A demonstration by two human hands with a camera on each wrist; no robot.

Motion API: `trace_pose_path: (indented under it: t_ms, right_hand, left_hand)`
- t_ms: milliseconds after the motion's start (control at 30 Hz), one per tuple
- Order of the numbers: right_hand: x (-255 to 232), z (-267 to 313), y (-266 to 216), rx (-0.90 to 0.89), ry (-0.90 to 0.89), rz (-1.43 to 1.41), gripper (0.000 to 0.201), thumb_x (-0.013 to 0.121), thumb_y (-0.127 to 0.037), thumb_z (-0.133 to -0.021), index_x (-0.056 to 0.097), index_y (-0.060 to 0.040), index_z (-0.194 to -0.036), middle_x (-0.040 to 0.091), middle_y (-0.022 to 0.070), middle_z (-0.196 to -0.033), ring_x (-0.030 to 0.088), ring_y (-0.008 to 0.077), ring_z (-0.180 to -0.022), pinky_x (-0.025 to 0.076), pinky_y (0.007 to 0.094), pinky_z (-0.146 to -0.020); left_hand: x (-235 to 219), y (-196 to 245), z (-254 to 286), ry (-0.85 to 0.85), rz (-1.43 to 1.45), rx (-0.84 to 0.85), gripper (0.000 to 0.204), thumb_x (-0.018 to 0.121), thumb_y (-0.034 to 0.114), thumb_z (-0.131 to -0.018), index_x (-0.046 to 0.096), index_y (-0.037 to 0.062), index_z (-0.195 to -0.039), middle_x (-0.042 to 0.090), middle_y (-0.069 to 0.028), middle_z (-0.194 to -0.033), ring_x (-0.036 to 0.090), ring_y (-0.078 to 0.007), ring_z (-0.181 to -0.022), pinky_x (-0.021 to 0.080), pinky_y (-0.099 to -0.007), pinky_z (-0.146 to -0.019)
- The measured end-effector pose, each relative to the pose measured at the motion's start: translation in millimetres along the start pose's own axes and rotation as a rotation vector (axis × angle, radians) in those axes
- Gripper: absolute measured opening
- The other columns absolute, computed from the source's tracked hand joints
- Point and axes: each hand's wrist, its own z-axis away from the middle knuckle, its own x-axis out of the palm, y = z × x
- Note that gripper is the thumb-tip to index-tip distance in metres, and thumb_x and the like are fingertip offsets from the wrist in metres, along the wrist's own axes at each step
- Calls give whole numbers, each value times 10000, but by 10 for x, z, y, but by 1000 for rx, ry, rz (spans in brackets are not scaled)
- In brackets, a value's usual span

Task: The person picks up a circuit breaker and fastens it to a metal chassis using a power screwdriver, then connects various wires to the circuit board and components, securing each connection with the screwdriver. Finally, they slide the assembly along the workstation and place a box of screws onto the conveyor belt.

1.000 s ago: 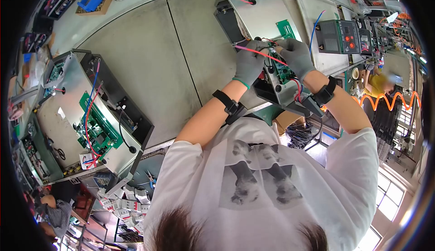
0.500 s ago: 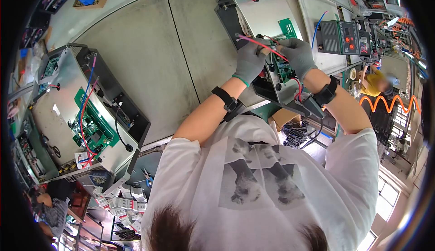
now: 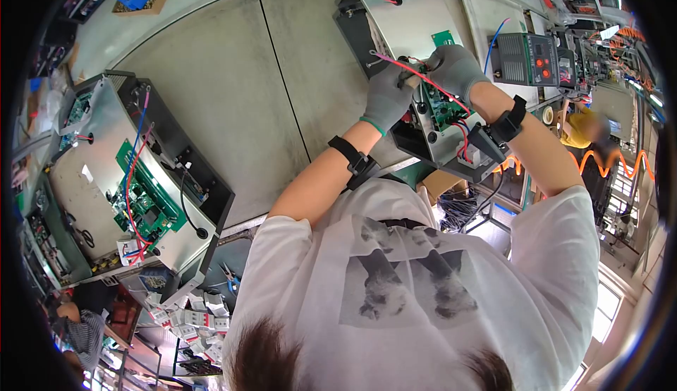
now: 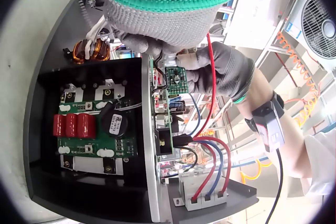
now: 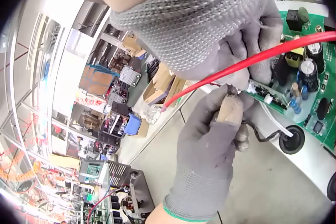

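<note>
Red wire (image 3: 423,81) runs across the green board (image 3: 441,105) of an open metal chassis (image 3: 409,24) standing at the far edge of the grey counter (image 3: 211,88), where both gloved hands meet. The left hand (image 3: 389,95) pinches a small connector at the board's top edge with curled fingers, while the right hand (image 3: 455,66) curls close beside it, fingertips almost touching, the wire passing under its fingers. A second open chassis (image 3: 127,179) with its own green board and red and blue leads sits well apart on the counter's left.
</note>
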Motion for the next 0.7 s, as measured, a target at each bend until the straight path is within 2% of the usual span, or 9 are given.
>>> trace_pose_path:
  t_ms: [167, 233, 267, 300, 433, 467, 567, 600, 700]
  right_hand:
    - [-123, -151, 107, -147, -70, -4, 177, 658, -150, -678, 691, -61, -828, 663, 136, -811, 645, 260, -775, 503, 311, -705]
    - [-336, -329, 26, -93, -337, -137, 195, 659, -144, -674, 684, -58, -848, 664, 127, -813, 645, 260, -762, 506, 320, -691]
    - [-305, -495, 54, -171, -179, -288, 268, 635, -140, -697, 668, -78, -956, 664, 140, -889, 644, 276, -821, 508, 335, -718]
    - [-416, -535, -94, -337, -24, 27, 382, 599, -172, -774, 575, -82, -1144, 639, 129, -957, 632, 269, -830, 509, 331, -761]
    - [-217, -866, -458, -471, 111, 154, 496, 581, -301, -837, 457, -171, -1299, 578, 150, -1097, 575, 312, -989, 459, 384, -867]
    - [-133, -878, -485, -722, 236, 264, 408, 563, -296, -845, 519, -165, -1229, 567, 126, -1135, 573, 332, -992, 461, 385, -854]
    - [-14, -866, -596, -698, 288, 276, 317, 556, -252, -841, 573, -144, -1139, 548, 110, -1184, 574, 322, -988, 464, 392, -822]
    - [69, -917, -517, -872, 391, 150, 230, 538, -181, -833, 605, -130, -1048, 588, 109, -1086, 582, 325, -943, 462, 414, -776]
    - [100, -957, -371, -677, 408, -91, 172, 522, -176, -882, 598, -92, -1012, 629, 71, -883, 622, 266, -832, 484, 369, -735]
  left_hand:
    - [-57, 82, -7, -52, -124, 69, 289, 636, 131, -801, 584, 78, -1080, 643, -129, -777, 617, -251, -657, 483, -330, -613]
    - [-58, 158, 17, -126, -128, -72, 353, 604, 126, -812, 548, 109, -1160, 638, -143, -896, 623, -284, -753, 490, -364, -670]
    - [-44, 112, 50, -94, -174, 77, 367, 566, 115, -835, 530, 145, -1198, 605, -162, -1004, 609, -317, -865, 483, -393, -735]
    - [-32, 54, 58, -92, -180, 93, 367, 566, 115, -835, 530, 145, -1198, 605, -162, -1004, 609, -317, -865, 483, -393, -735]
    - [-57, 109, 22, -178, -354, 200, 324, 520, 132, -867, 540, 169, -1188, 579, -158, -1041, 579, -358, -914, 474, -408, -767]
    - [-67, 148, 25, -185, -368, 171, 308, 533, 117, -863, 537, 148, -1169, 584, -162, -1039, 584, -355, -915, 476, -394, -775]
    - [-104, 219, 4, -225, -402, 81, 282, 544, 106, -862, 538, 127, -1143, 587, -167, -1028, 590, -349, -899, 480, -380, -769]
    - [-95, 176, 1, -220, -384, 97, 278, 545, 109, -863, 538, 124, -1141, 587, -169, -1023, 591, -348, -890, 480, -377, -761]
    - [-86, 185, 18, -214, -378, 95, 270, 545, 95, -868, 537, 118, -1137, 588, -159, -1024, 594, -334, -896, 482, -365, -761]
